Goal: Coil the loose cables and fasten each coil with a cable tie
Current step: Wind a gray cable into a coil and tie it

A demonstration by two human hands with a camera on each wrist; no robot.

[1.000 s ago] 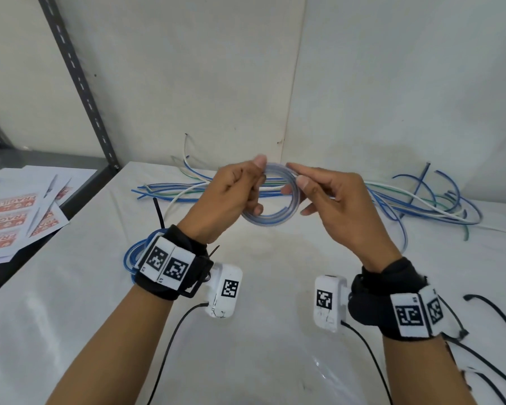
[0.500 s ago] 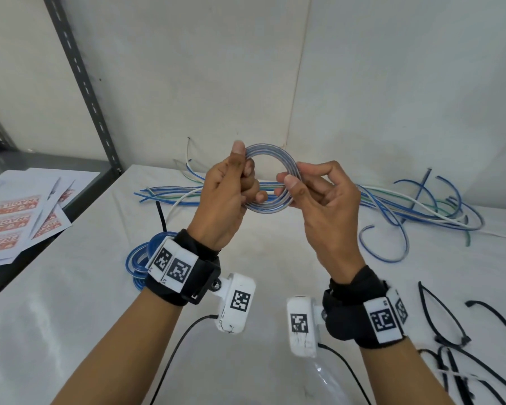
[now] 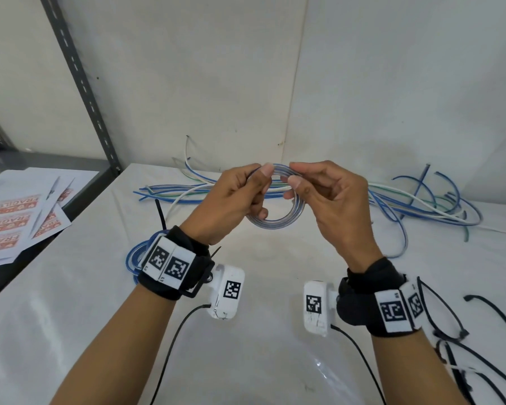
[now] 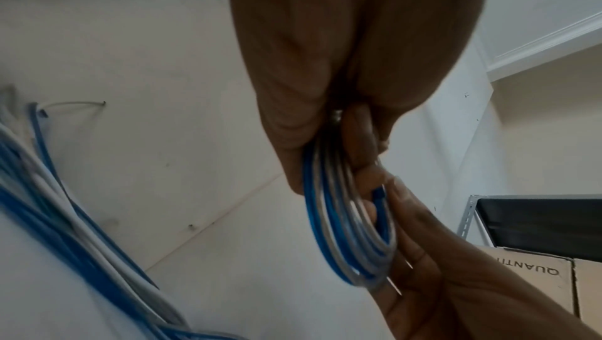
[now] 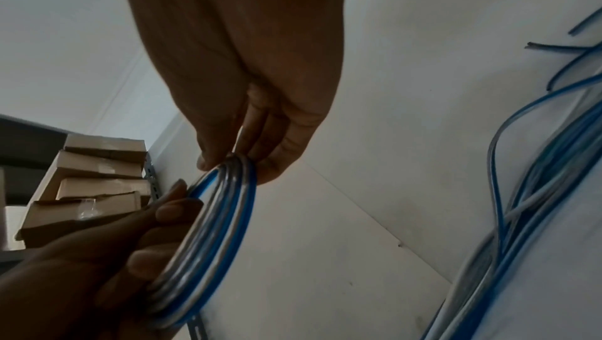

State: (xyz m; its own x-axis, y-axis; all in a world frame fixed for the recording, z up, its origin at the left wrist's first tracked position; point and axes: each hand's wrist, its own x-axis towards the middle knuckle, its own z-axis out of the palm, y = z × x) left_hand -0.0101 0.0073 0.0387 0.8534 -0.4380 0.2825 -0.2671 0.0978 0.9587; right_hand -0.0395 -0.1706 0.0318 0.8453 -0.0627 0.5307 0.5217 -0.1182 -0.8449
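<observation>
I have the coil (image 3: 275, 220) pinched in both hands, held up above the white table (image 3: 70, 302): my left hand (image 3: 231, 200) curls its thumb and fingers round the coil's left side, and my right hand (image 3: 330, 200) nips the top right of the ring between thumb and forefinger, the other fingers loosely bent. Seen from the left wrist, the blue and clear turns lie packed side by side, with one blue end tucked against my right fingertips (image 4: 404, 206). No tie is on this coil that I can see, so I judge I am at the end of the winding step, squaring the loops before fastening. Beyond the coil, against the wall, the loose cables (image 3: 421, 206) lie in a long tangle. Nearer than the coil and to its left, partly hidden by my left wrist, sits a finished blue coil (image 3: 135, 258) with a black tie tail standing up from it. Nearer and well to the coil's right lie the black cable ties (image 3: 485, 340). Next, I think, one hand must hold every turn alone while the right lets go to fetch a tie; if the pinch slackens, the springy loops may spread.
</observation>
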